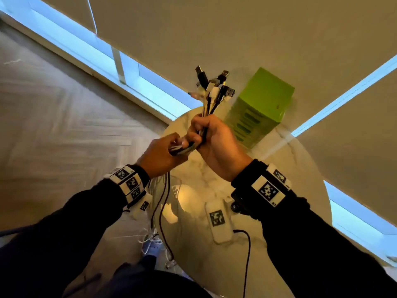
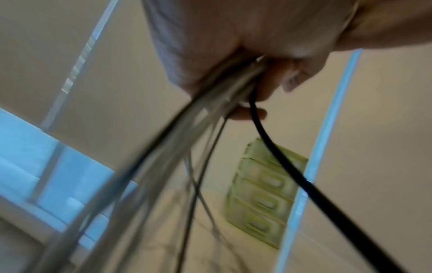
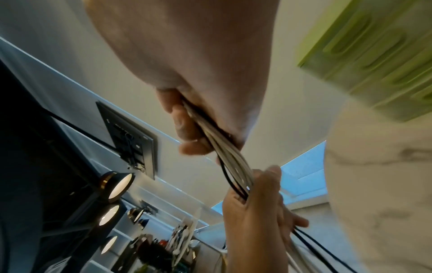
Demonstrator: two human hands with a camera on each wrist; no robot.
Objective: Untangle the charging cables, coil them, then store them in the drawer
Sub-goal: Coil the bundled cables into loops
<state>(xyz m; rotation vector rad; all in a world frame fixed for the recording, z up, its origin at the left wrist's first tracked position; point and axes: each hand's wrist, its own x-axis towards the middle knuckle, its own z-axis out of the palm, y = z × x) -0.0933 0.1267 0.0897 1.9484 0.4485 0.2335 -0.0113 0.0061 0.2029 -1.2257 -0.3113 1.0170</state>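
While right hand (image 1: 217, 145) fists cable bundle (image 1: 211, 100) at frame centre, plugs fanned upward, left hand (image 1: 160, 155) grips strands just below; drawer unit (image 1: 261, 108) upper right. Cables judged light, limp, tangle-prone; hold near plugs.

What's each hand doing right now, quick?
Left hand: closed, gripping the cable bundle lower down.
Right hand: closed, gripping the same bundle just below the plug ends.

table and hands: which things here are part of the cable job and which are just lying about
Part of the job:
- bundle of black and white charging cables
- right hand and left hand, both gripping the bundle
- green plastic drawer unit

Lying about:
- white rectangular marker tag on the round marble table
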